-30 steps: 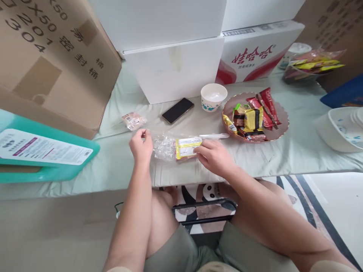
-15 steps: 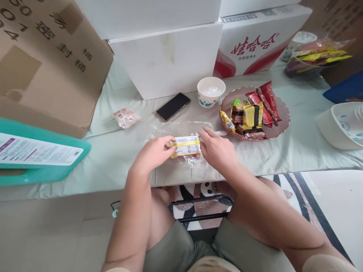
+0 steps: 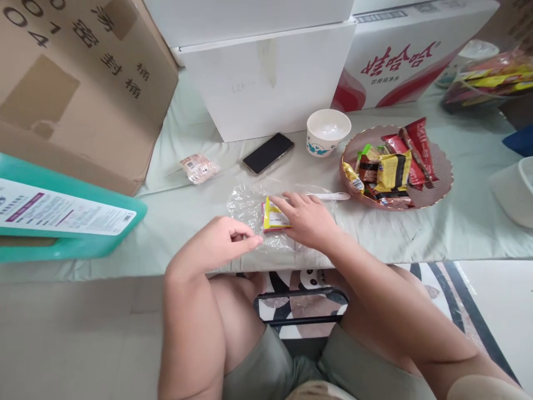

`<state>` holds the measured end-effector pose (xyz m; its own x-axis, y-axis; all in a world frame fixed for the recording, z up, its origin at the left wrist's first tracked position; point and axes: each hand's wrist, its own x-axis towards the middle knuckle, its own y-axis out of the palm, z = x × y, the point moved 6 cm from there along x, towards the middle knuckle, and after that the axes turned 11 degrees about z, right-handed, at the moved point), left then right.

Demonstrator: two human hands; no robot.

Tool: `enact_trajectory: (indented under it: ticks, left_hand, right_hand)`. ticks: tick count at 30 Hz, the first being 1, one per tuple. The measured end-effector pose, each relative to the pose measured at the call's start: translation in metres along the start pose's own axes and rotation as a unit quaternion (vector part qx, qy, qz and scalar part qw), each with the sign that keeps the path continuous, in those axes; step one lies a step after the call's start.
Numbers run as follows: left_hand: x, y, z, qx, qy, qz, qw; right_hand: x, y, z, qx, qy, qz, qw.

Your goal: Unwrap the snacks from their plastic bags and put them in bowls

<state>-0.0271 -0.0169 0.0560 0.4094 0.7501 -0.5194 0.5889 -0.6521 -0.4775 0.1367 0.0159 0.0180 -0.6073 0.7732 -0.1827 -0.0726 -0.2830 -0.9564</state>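
Left hand [image 3: 225,239]: fingers curled, thumb pointing toward a flat, rectangular yellow-and-white packet [image 3: 272,221]; I can't tell whether they pinch anything.
Right hand [image 3: 310,219]: fingers spread across that packet, touching it; whether they grip, I can't tell.
Packet: I see it on crumpled clear plastic film [image 3: 244,206], partly under the right hand.
Bowl side: slim white stick [image 3: 328,196] near a scalloped pink bowl [image 3: 442,172] of colourful wrapped snacks [image 3: 393,171].
Farther out: black rectangular phone [image 3: 268,153], white round cup [image 3: 318,139].

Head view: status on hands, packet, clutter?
Right hand partly covering yellow-and-white packet; left hand beside it. Clear plastic around packet. Slim white item near right hand.
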Motion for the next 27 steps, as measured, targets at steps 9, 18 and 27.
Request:
enact_trajectory:
  ticks: [9,18,27]
  left_hand:
    - [0.056,-0.006,0.016,-0.016,0.073,-0.212,0.974]
    - [0.06,-0.007,0.046,0.042,-0.024,-0.116,0.992]
    - [0.071,-0.007,0.034,0.066,-0.025,-0.183,0.981]
  right_hand:
    - [0.0,0.009,-0.008,0.009,-0.003,0.029,1.0]
    - [-0.038,-0.001,-0.044,0.264,0.019,-0.082,0.961]
    - [-0.118,-0.08,-0.089,0.228,0.099,-0.262,0.932]
